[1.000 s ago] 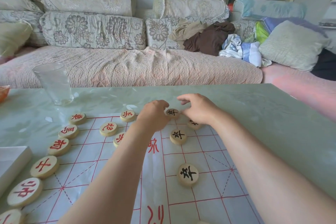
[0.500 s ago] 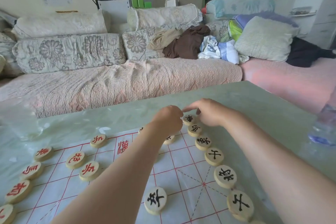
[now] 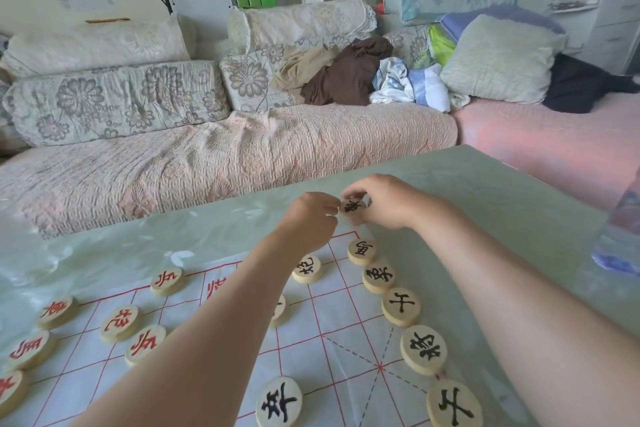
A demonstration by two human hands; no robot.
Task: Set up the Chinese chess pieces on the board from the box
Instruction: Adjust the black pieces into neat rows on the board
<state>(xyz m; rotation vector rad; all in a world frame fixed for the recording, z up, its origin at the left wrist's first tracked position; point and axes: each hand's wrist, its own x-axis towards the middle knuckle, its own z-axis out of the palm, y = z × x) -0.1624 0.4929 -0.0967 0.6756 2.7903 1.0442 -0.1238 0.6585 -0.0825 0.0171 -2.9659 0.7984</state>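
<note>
Hands meet at the far corner of the board (image 3: 346,350): the right hand (image 3: 384,201) pinches a black-lettered chess piece (image 3: 352,206) by its rim, while the left hand (image 3: 311,218) appears to nip its near edge with curled fingertips. Light, rigid and smooth, the small disc looks best gripped across the rim.

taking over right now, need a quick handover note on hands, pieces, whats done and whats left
Right hand pinches a black piece by the far right corner of the board. Left hand is curled beside it, contact unclear.
Done: black row laid along the right edge, red pieces on the left side.
Left: likely set the held piece on that open corner. The box is not in view.
</note>
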